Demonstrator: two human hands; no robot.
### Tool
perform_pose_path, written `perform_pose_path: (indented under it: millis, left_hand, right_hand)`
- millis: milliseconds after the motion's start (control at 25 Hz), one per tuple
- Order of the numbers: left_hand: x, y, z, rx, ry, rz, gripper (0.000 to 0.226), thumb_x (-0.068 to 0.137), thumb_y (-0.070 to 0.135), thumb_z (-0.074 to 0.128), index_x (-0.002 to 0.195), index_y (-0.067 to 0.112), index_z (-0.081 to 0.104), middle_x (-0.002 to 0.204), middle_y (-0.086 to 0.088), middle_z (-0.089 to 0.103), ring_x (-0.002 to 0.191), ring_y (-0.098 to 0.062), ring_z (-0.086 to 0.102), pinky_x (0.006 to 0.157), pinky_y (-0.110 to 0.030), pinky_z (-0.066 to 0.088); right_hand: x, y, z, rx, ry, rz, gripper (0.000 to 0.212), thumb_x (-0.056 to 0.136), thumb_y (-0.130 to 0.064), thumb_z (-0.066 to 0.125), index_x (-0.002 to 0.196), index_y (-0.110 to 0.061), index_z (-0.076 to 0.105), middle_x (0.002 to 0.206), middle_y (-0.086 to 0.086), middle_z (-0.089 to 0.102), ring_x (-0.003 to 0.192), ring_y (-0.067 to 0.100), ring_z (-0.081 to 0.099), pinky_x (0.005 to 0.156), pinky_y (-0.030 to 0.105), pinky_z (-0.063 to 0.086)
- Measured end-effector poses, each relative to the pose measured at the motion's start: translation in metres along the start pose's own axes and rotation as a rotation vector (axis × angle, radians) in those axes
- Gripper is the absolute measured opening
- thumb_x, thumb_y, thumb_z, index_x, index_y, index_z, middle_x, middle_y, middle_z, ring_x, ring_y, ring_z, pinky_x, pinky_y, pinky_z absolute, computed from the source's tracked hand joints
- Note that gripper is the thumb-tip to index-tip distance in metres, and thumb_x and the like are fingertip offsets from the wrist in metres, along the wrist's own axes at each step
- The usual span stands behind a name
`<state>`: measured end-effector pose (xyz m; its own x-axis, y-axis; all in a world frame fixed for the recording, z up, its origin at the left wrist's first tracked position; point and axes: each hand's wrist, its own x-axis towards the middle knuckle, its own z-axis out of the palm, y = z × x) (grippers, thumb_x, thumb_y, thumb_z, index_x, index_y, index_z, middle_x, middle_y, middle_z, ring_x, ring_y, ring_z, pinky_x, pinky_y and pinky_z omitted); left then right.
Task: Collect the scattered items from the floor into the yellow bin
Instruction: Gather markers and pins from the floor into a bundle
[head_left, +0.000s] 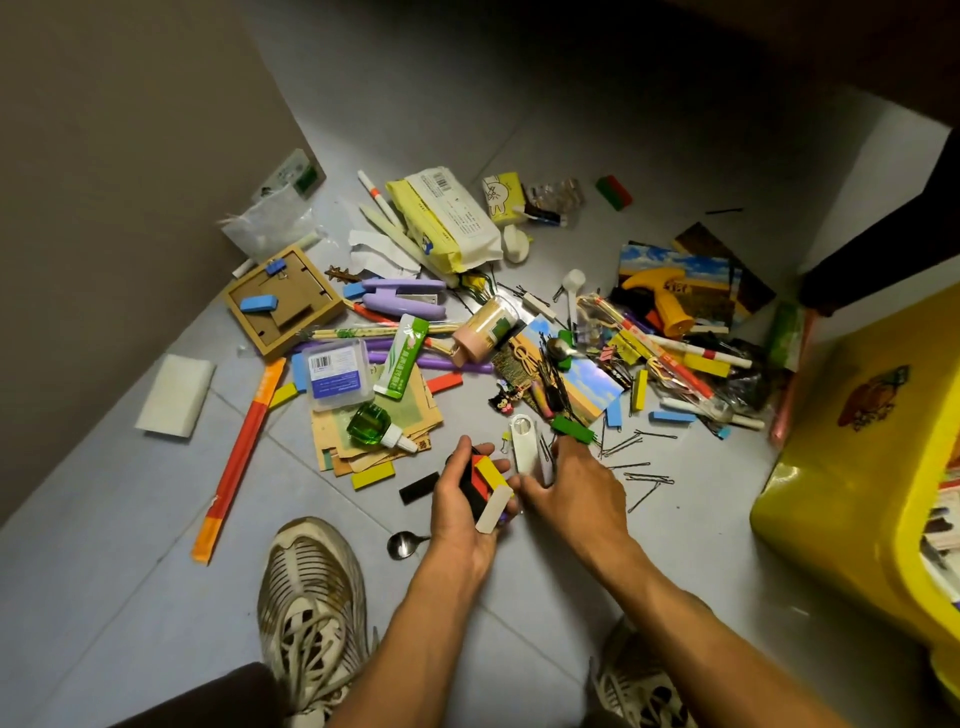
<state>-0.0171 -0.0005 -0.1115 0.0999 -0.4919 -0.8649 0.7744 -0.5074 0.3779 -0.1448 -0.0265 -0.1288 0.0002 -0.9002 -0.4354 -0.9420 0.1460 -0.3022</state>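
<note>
Left hand (467, 499): closed around a stack of coloured blocks (488, 488), the cream one sticking out loose at the front.
Right hand (569, 483): fingers curled down at a white flat piece (522, 441) on the floor; grip not confirmed.
Yellow bin (852, 441): well right of both hands.
Risk: overfilled stack slips in transit.
Risk: hairpins (639, 467) just right of the right hand, thin, easily missed.

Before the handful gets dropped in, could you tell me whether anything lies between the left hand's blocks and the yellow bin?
The right hand sits beside the left hand; loose hairpins lie flat before the yellow bin.
</note>
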Motion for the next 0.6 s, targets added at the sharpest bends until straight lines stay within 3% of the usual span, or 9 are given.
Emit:
perform_pose_path:
  millis: [200, 360, 480, 560, 600]
  left_hand:
    - [0.002, 0.008, -0.014, -0.016, 0.010, 0.015, 0.033, 0.087, 0.043, 0.061, 0.094, 0.011, 0.063, 0.075, -0.009, 0.061, 0.062, -0.024, 0.060, 0.047, -0.025, 0.039]
    - [0.006, 0.005, -0.005, 0.006, 0.005, 0.021, 0.034, 0.087, 0.042, 0.061, 0.096, 0.010, 0.064, 0.079, -0.010, 0.063, 0.063, -0.024, 0.062, 0.050, -0.027, 0.042]
    - [0.004, -0.001, 0.011, 0.022, -0.042, 0.005, 0.044, 0.084, 0.049, 0.061, 0.098, 0.008, 0.069, 0.082, -0.010, 0.069, 0.066, -0.025, 0.067, 0.055, -0.030, 0.050]
    - [0.001, -0.003, 0.018, 0.014, -0.074, -0.017, 0.042, 0.079, 0.051, 0.066, 0.086, 0.011, 0.076, 0.076, -0.010, 0.071, 0.065, -0.025, 0.068, 0.059, -0.032, 0.055]
    - [0.000, -0.003, 0.020, 0.015, -0.076, -0.021, 0.034, 0.075, 0.045, 0.071, 0.079, 0.012, 0.076, 0.071, -0.009, 0.070, 0.060, -0.024, 0.067, 0.056, -0.031, 0.055]
  right_hand:
    - [0.006, -0.007, 0.008, 0.033, 0.041, 0.005, 0.012, 0.088, -0.027, 0.056, 0.089, -0.016, 0.056, 0.087, 0.007, 0.065, 0.078, 0.030, 0.062, 0.061, 0.031, 0.040]
    - [-0.011, 0.008, -0.022, 0.432, 0.139, -0.005, 0.008, 0.092, -0.018, 0.061, 0.088, -0.022, 0.066, 0.070, -0.002, 0.062, 0.062, 0.021, 0.057, 0.053, 0.026, 0.035]
    - [-0.035, -0.001, -0.041, 0.649, 0.126, -0.088, 0.018, 0.090, -0.023, 0.069, 0.105, -0.033, 0.071, 0.072, -0.012, 0.068, 0.063, 0.006, 0.062, 0.055, 0.021, 0.046]
    - [-0.044, -0.006, -0.044, 0.725, 0.033, -0.217, 0.008, 0.093, -0.033, 0.065, 0.090, -0.038, 0.070, 0.072, -0.015, 0.068, 0.063, 0.002, 0.062, 0.057, 0.014, 0.045]
    - [-0.043, -0.008, -0.044, 0.704, 0.055, -0.260, 0.017, 0.095, -0.039, 0.060, 0.081, -0.034, 0.068, 0.070, -0.014, 0.067, 0.060, 0.002, 0.060, 0.054, 0.012, 0.041]
